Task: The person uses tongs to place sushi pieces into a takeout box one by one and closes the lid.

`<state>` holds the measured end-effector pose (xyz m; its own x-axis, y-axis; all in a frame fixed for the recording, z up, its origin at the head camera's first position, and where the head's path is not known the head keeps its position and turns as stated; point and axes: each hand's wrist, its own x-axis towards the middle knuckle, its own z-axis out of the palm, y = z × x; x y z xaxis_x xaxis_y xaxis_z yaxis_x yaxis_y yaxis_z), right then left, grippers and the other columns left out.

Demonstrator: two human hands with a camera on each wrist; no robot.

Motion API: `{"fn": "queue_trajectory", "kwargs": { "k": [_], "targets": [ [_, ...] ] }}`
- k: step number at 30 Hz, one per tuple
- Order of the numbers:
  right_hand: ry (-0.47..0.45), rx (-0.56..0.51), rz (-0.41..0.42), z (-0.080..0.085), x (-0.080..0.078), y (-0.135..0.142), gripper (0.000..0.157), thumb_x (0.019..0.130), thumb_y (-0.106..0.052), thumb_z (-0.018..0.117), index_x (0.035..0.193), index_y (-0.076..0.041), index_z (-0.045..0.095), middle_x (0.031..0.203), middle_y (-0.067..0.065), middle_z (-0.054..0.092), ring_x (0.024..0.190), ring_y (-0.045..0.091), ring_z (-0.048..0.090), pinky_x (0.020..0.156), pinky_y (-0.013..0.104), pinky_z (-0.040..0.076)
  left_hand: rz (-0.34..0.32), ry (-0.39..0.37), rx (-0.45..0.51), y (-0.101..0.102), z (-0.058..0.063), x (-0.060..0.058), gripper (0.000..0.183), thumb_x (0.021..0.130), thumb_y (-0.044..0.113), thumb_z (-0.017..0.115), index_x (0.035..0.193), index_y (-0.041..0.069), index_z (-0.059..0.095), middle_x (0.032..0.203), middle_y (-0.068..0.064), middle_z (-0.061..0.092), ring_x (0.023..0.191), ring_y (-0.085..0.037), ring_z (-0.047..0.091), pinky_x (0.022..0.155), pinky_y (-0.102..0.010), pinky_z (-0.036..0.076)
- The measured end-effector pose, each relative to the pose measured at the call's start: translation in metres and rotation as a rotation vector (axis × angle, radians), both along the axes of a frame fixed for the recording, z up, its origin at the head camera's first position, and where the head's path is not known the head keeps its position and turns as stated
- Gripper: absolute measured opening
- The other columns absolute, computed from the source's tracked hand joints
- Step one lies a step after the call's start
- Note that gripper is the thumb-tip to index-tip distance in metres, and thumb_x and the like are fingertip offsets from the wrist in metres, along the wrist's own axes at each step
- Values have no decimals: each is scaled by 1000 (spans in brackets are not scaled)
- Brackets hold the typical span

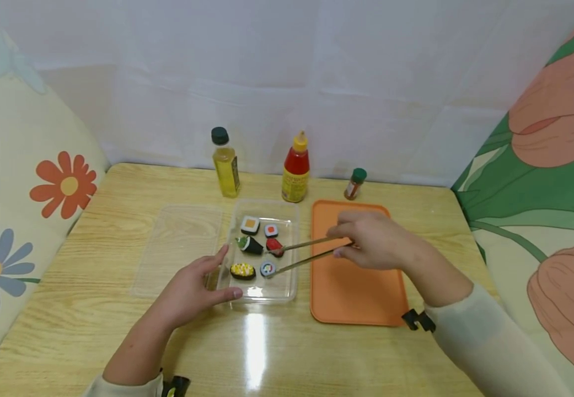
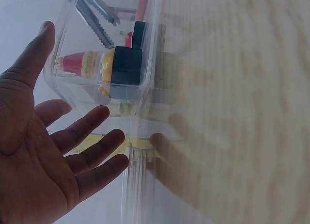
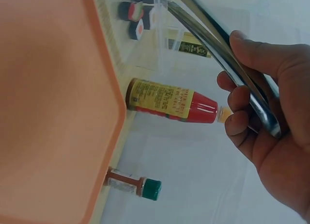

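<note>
My right hand [image 1: 373, 240] grips metal tongs [image 3: 208, 40] over the orange tray. Their arms are spread, and their tips reach into a clear plastic box [image 1: 291, 286]. One tip overlaps the red-topped sushi [image 1: 274, 246] in the head view; the other is right at a round sushi roll [image 1: 268, 269]. My left hand [image 1: 194, 286] is at the box's left side, thumb over the front rim, fingers extended and spread. Also inside the box are a corn-topped sushi [image 1: 242, 271], a dark cone-shaped hand roll [image 1: 251, 245], an orange-centred roll [image 1: 250, 224] and a smaller red-centred roll [image 1: 271, 230].
An orange tray [image 1: 356, 298] lies right of the box, a clear lid [image 1: 177, 242] to its left. Behind stand an oil bottle [image 1: 226, 171], a red sauce bottle [image 1: 295, 173] and a small green-capped spice jar [image 1: 354, 184]. A white cloth [image 1: 267, 82] hangs at the table's back edge.
</note>
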<state>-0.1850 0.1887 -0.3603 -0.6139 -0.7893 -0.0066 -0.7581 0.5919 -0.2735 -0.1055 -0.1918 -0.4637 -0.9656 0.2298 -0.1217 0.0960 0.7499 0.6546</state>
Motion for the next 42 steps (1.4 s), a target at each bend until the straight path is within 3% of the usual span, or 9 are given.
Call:
{"fn": "queue_trajectory", "kwargs": {
  "k": [9,16,24,33,42],
  "targets": [
    [-3,-111,-17,-13,7,17,34,96,-27,77,126,-10,74,97,-8,59,77,3,57,67,25,53,2,-5,1,-1,-1,0,111,80,71,76,165,17,30,152,-30,47,138,-54,44,111,-69,36],
    [51,-193,-13,-24,14,27,33,96,-25,78,125,-11,74,98,-7,62,77,2,58,66,24,54,5,-6,-6,0,-1,-1,109,81,66,79,165,18,30,152,-30,47,138,-54,45,111,-69,36],
    [105,-273,-23,-37,20,39,33,93,-21,80,124,-11,74,96,-7,61,69,6,48,58,24,45,5,-4,-1,-1,-1,-1,112,78,74,75,165,18,30,152,-30,47,138,-54,45,111,-69,36],
    [154,-385,-20,-53,27,53,36,87,-14,85,121,-9,74,92,-7,59,70,5,46,57,22,42,5,-3,-3,0,0,0,110,80,70,77,165,18,31,152,-30,47,138,-54,45,111,-69,36],
    [144,-463,-93,-67,37,68,38,85,-8,86,121,-8,75,95,-9,60,67,6,46,57,18,39,8,-9,5,0,-1,0,110,80,69,78,165,18,31,152,-30,47,138,-54,44,111,-69,36]
  ]
}}
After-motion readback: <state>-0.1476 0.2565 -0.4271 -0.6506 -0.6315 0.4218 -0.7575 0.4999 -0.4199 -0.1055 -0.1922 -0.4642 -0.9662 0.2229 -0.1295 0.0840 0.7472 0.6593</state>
